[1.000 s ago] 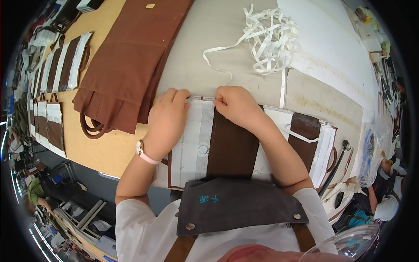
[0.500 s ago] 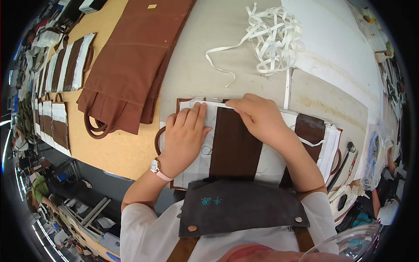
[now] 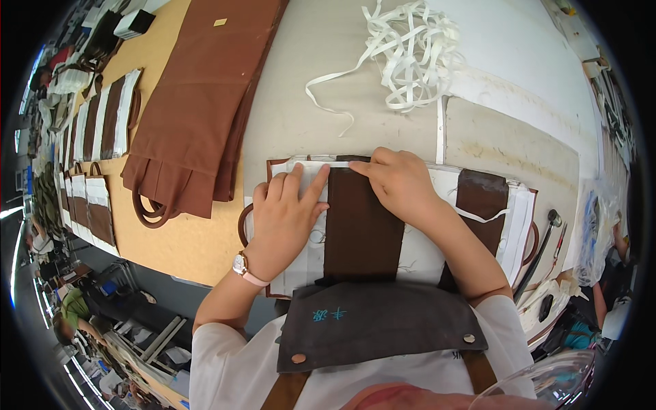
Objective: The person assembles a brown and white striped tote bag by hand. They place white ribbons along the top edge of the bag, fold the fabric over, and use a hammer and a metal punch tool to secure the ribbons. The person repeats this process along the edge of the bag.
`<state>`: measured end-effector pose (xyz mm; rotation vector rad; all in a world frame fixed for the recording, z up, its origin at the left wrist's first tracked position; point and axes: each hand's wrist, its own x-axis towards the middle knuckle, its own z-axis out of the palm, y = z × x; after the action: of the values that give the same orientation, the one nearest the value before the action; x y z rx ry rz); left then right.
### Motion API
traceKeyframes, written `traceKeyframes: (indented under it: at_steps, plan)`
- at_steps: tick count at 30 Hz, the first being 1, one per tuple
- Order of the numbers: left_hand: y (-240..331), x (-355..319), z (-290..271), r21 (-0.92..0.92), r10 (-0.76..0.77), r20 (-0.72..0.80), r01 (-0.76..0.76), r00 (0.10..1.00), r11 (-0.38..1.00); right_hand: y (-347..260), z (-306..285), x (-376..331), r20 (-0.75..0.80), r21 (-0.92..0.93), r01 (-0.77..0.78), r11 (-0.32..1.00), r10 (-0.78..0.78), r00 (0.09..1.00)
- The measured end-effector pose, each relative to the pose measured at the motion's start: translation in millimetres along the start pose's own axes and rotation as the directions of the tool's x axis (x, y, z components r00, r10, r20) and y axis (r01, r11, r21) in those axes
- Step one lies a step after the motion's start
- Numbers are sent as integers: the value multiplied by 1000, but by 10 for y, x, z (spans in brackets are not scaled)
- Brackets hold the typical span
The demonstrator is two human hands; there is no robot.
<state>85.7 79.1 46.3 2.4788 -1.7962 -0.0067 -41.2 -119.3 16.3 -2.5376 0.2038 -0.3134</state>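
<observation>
I see left hand [image 3: 287, 212] fanning wider, fingers open on brown-and-white bag panel [image 3: 362, 229] | right hand [image 3: 404, 183] curled at white tape [image 3: 338, 165], pinch I can't tell | tape's straight along far edge, seemingly steadied

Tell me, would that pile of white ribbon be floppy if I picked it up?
Probably floppy: the white ribbon loops and curls everywhere. It looks thin, so likely light. Lifting one bit might drag more along, since it's tangled.
</observation>
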Motion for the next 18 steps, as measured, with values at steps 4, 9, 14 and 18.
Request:
traceKeyframes:
  at_steps: [4,9,14,18]
  plan:
    - [42,45,-10,17,-20,28,20,999,1000,15,4,-6,-11,17,0,1000,1,1000]
    - [128,131,-68,56,-60,13,60,998,997,-2,-4,26,29,18,-27,999,26,999]
    - [325,99,101,3,-35,55,35,998,999,-37,-61,20,8,-14,5,1000,-5,1000]
    - [326,69,108,24,-41,41,40,998,999,-70,-432,-66,20,24,-11,1000,10,1000]
